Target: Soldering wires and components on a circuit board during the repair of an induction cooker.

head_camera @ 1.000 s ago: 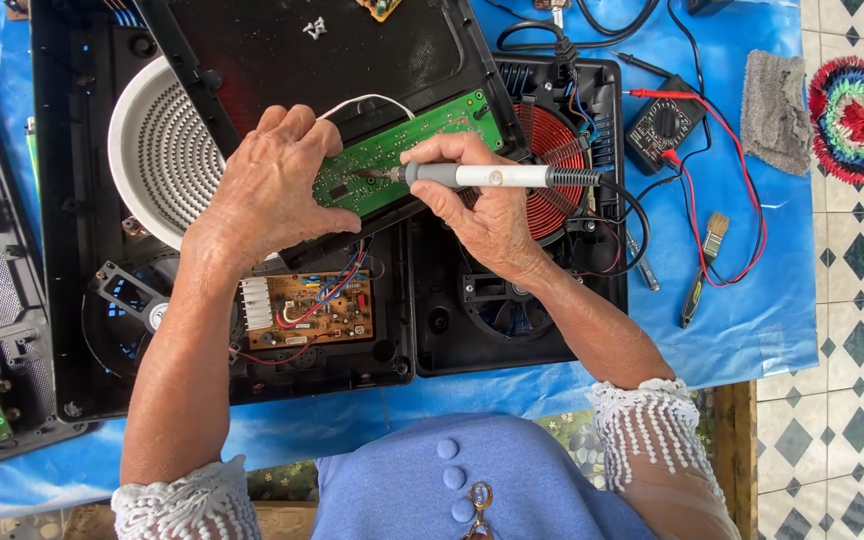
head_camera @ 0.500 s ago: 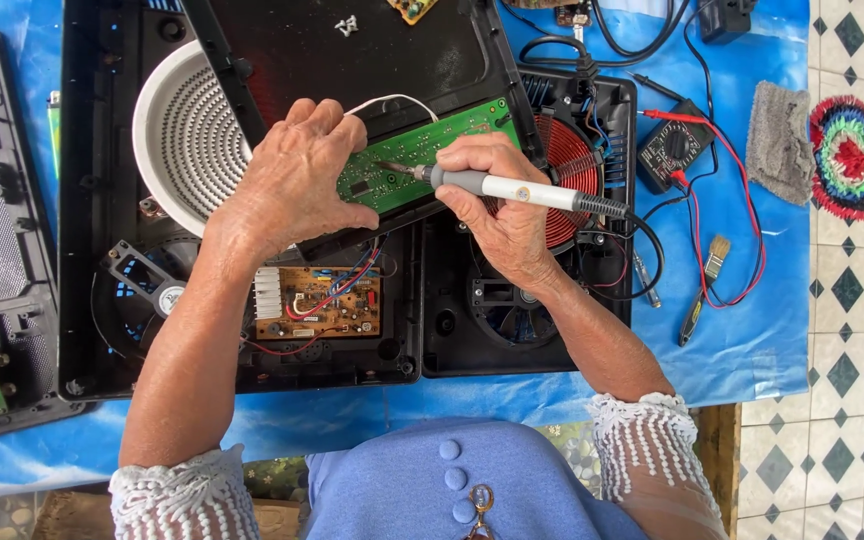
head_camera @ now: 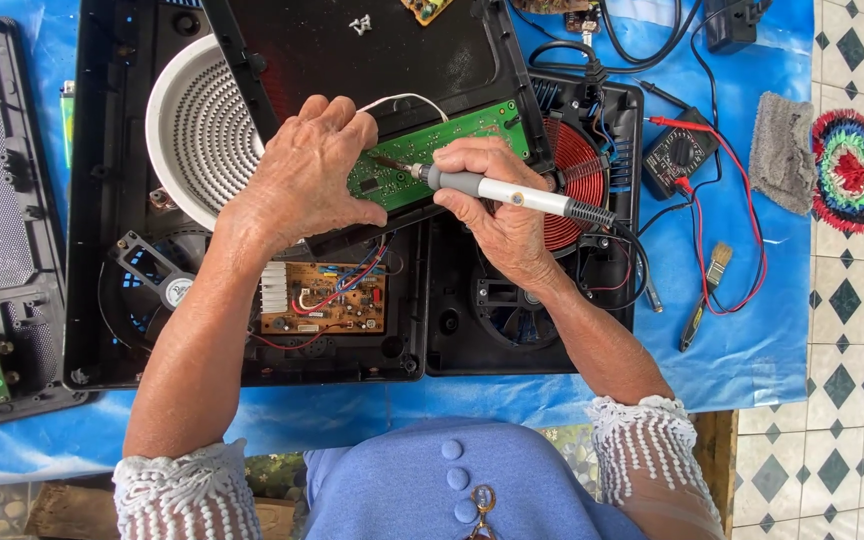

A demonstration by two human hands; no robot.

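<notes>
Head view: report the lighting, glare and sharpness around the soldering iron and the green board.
Head view: even daylight, soft shadows only; the soldering iron in the right hand and the green circuit board under the left hand are sharp, without glare; slight wide-angle bending at the edges.

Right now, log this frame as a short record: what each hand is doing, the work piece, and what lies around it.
left hand: left hand presses down on the green circuit board
right hand: right hand grips a grey soldering iron, tip on the board
work piece: opened black cooktop housing with a white round coil plate and a red coil
inside housing: brown circuit board
right of housing: multimeter with red leads, small brush, grey cloth
surface: blue sheet
</notes>
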